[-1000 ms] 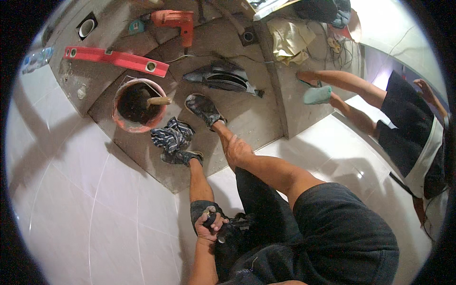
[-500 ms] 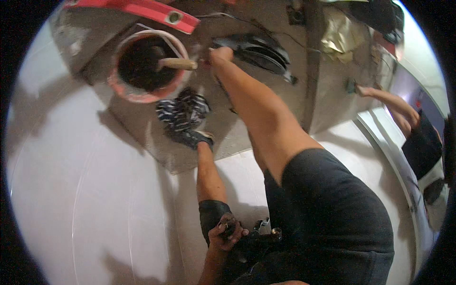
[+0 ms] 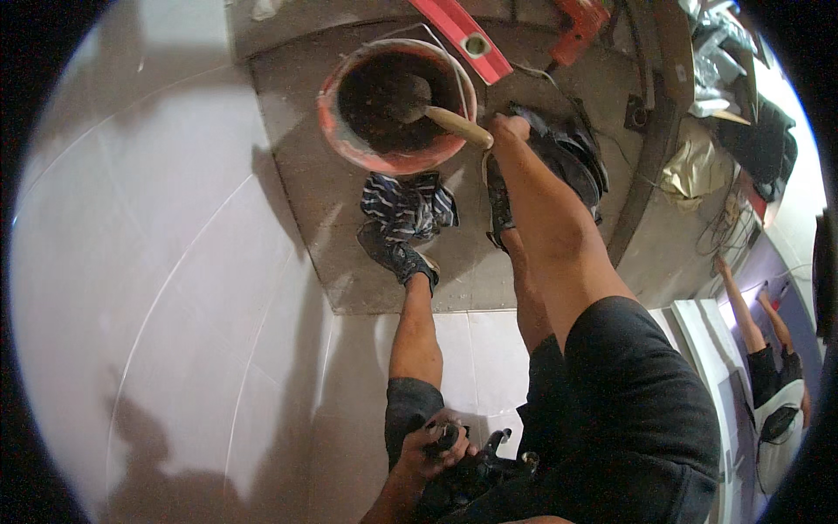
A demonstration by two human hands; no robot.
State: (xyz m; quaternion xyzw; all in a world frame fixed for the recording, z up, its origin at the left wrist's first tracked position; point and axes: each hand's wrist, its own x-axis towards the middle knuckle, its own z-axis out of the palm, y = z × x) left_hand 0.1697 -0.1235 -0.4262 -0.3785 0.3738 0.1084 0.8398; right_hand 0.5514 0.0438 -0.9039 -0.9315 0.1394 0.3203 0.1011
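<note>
Near my waist, my left hand [image 3: 434, 447] is closed round a small dark rounded object [image 3: 447, 434] whose kind I cannot make out. My right arm stretches far forward. At its end my right hand [image 3: 511, 128] is beside the end of the wooden handle of a trowel [image 3: 460, 127]; its fingers are mostly hidden, and I cannot tell whether it touches the handle. The trowel's blade rests in dark material inside an orange-red bucket [image 3: 328, 127]. A dark bag or bundled black cloth [image 3: 563, 162] lies right of my right hand.
A striped cloth [image 3: 408, 205] lies by my left shoe [image 3: 406, 262]. Beyond the bucket are a red spirit level [image 3: 467, 39] and an orange-red power tool [image 3: 580, 26] with a cord. Pale panels [image 3: 192, 288] fill the left side. Another person [image 3: 777, 384] is at the far right.
The view has swung, so the bucket, cloth and level appear further right and more of the power tool shows. My right hand is closer to the trowel's handle. My left hand stays near my waist.
</note>
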